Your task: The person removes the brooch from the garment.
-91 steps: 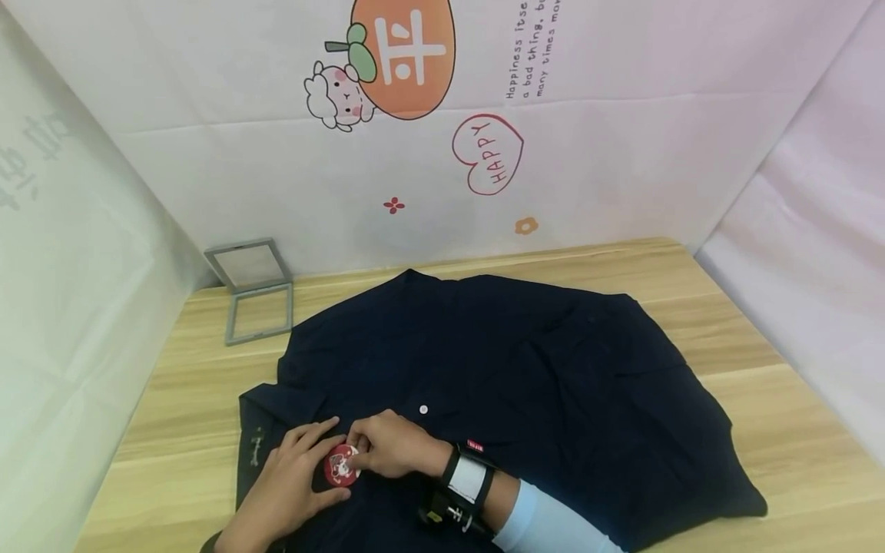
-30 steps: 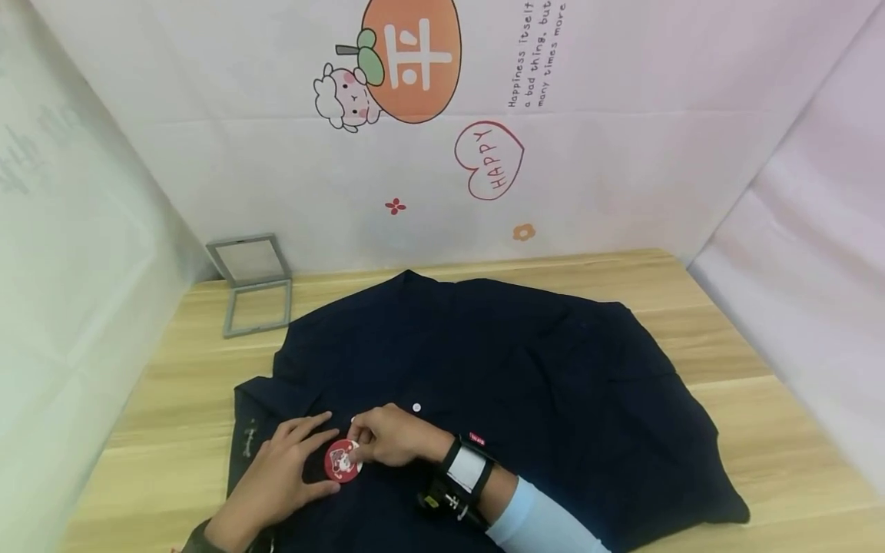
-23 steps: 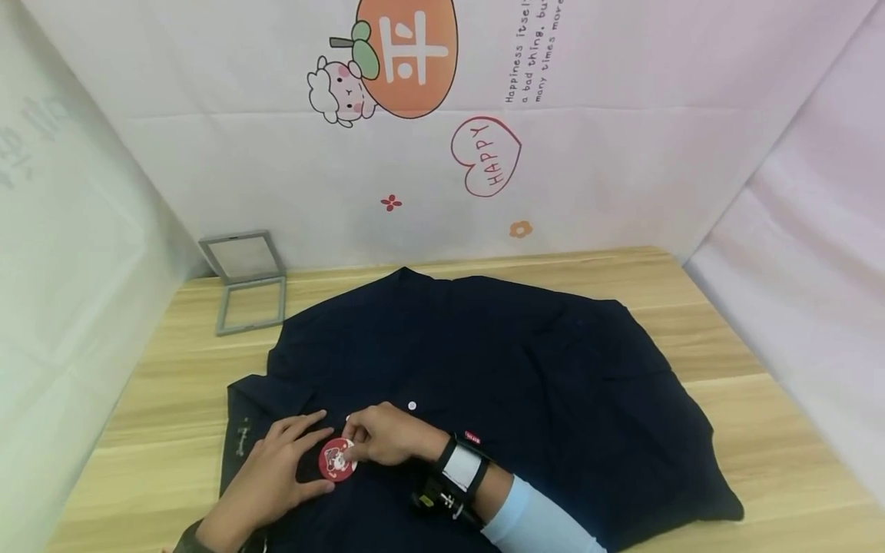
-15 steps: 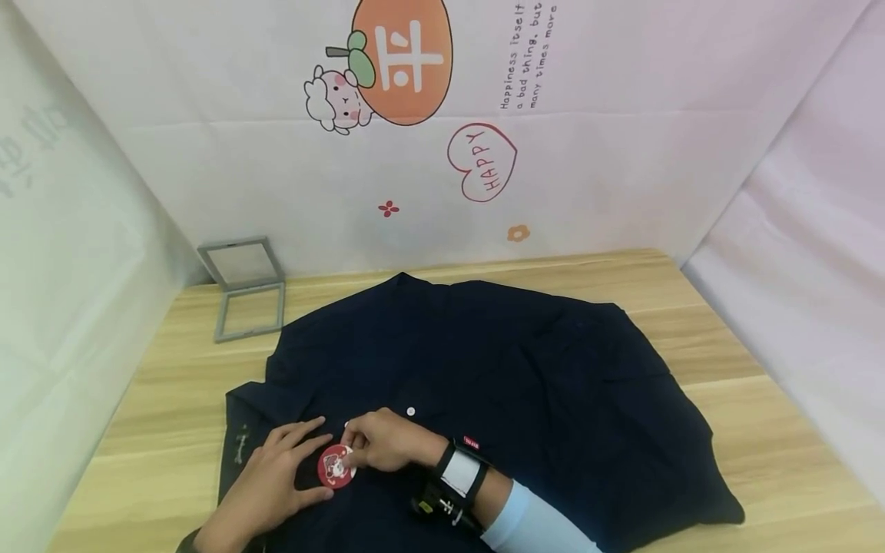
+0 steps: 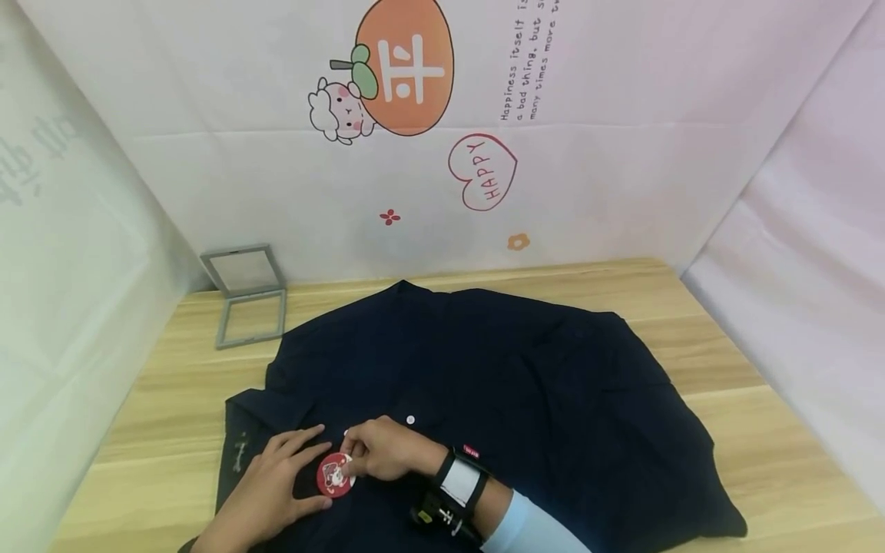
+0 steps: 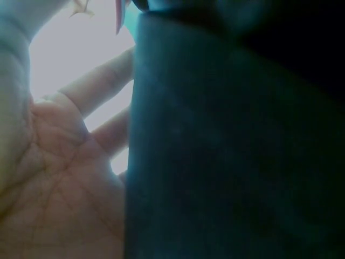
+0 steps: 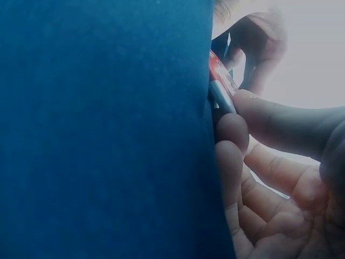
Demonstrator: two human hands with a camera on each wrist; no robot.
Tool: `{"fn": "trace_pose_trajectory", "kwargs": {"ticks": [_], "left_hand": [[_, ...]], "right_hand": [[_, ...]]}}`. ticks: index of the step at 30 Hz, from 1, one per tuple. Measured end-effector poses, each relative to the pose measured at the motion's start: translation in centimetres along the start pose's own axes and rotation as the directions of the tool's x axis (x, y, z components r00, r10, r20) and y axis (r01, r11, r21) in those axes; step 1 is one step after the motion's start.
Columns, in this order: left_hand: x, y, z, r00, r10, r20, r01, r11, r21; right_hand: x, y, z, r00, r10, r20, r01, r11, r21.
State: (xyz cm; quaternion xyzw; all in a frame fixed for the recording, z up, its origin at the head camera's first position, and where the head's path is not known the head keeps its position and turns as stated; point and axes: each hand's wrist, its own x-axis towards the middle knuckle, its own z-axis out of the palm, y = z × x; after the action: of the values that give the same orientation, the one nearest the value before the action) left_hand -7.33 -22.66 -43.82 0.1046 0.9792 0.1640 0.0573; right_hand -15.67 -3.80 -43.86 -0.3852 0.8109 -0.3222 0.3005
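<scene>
A navy button-up shirt (image 5: 498,369) lies spread over the wooden table. On its front is a round red pin badge (image 5: 332,478) with a white cartoon figure. My right hand (image 5: 390,452) pinches the badge's right edge between thumb and fingers; the right wrist view shows the badge (image 7: 222,78) edge-on against the cloth, the thumb on its face. My left hand (image 5: 273,480) rests on the shirt to the left of the badge, fingers spread, thumb tip close by the badge's lower edge. Dark cloth hides most of the left wrist view.
A grey hinged frame (image 5: 252,319) stands open at the table's back left. A white printed cloth (image 5: 588,169) hangs behind the table, with more white cloth along both sides. The shirt has a white button (image 5: 411,420) and a small red tag (image 5: 471,451).
My left fingers and thumb have drawn slightly away from the badge over the last three seconds. My right hand keeps its pinch on it. The head view has shifted a little.
</scene>
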Motion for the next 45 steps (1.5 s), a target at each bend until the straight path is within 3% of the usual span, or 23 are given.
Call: {"fn": "trace_pose_trajectory", "kwargs": {"ticks": [16, 25, 33, 41, 45], "left_hand": [[0.0, -0.4, 0.2, 0.997, 0.060, -0.057, -0.058, 0.998, 0.025], [-0.2, -0.5, 0.1, 0.999, 0.026, 0.019, -0.026, 1.000, -0.012], [-0.1, -0.7, 0.3, 0.999, 0.051, -0.008, -0.051, 0.998, -0.033], [-0.3, -1.1, 0.6, 0.998, 0.059, 0.019, -0.058, 0.997, -0.059], [-0.1, -1.3, 0.2, 0.996, 0.083, -0.027, -0.084, 0.996, -0.032]], "right_hand": [[0.5, 0.4, 0.0, 1.000, 0.019, -0.001, -0.019, 0.999, -0.030], [0.3, -0.1, 0.2, 0.999, 0.041, 0.029, -0.040, 0.999, -0.032], [0.3, 0.0, 0.1, 0.999, 0.041, 0.025, -0.040, 0.999, -0.029], [0.2, 0.0, 0.4, 0.998, 0.047, 0.039, -0.047, 0.999, -0.008], [0.6, -0.2, 0.2, 0.999, 0.036, 0.022, -0.036, 0.999, -0.029]]}}
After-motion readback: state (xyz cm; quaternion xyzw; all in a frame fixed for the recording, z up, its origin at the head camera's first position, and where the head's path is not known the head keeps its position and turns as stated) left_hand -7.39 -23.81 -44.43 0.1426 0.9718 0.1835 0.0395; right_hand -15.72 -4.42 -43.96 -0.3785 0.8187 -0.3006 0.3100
